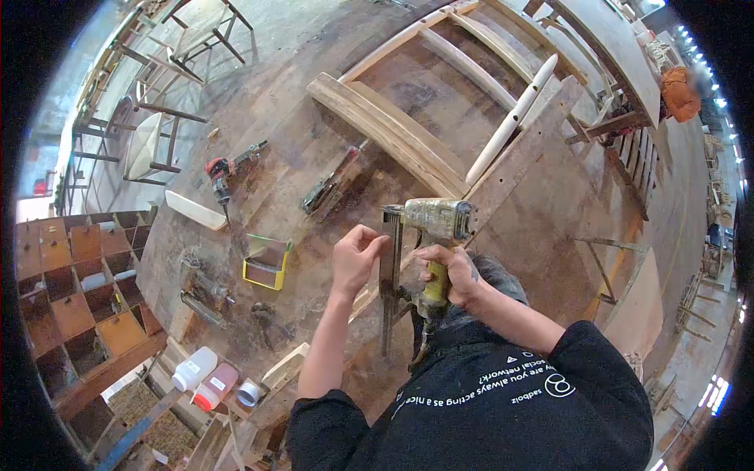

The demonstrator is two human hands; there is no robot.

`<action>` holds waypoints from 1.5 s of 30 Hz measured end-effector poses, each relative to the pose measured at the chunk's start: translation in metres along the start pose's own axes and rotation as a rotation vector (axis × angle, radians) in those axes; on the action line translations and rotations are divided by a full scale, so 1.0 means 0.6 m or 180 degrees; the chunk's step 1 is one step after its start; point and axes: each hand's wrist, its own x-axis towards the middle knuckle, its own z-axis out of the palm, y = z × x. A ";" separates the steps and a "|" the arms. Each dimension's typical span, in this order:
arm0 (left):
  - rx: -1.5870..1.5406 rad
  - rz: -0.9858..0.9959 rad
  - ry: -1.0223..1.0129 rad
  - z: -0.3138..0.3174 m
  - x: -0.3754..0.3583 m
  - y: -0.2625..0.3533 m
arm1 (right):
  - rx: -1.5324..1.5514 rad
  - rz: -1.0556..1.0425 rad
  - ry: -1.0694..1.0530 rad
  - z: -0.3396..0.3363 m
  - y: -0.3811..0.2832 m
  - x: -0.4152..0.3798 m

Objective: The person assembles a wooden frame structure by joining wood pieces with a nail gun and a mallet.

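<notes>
My right hand [455, 275] is wrapped round the yellow grip of a pneumatic nail gun [438, 218], with its worn metal head pointing left. The gun's long dark magazine [390, 259] stands between my two hands. My left hand [357, 261] is closed, with thumb and fingers pinched together right beside the upper magazine; whatever they hold, if anything, is hidden. A hose fitting [430, 320] shows below the grip. Beyond the gun lies a wooden frame [385, 129] with a pale, pointed, drilled leg [514, 118].
On the worktable are a red-and-black drill [221, 169], another power tool [330, 184], a yellow-edged box [267, 279], a clamp [203, 290] and a wood strip [196, 210]. Bottles [194, 369] stand lower left by a compartment rack [78, 259]. Chairs [149, 145] and a person in orange [679, 94] are farther off.
</notes>
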 end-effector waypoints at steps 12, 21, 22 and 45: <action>0.0594 0.0385 0.1137 0.062 -0.060 -0.002 | 0.0202 -0.0024 0.0077 -0.025 0.012 0.019; 0.1612 0.0787 0.1203 0.072 -0.078 0.023 | 0.0042 -0.0059 0.0011 -0.032 0.022 0.023; 0.1713 0.0867 0.1193 0.073 -0.078 0.023 | 0.0007 -0.0109 0.0056 -0.031 0.024 0.021; 0.1007 -0.0471 0.1125 0.083 -0.066 0.020 | -0.0307 -0.0358 0.0098 -0.029 0.031 0.026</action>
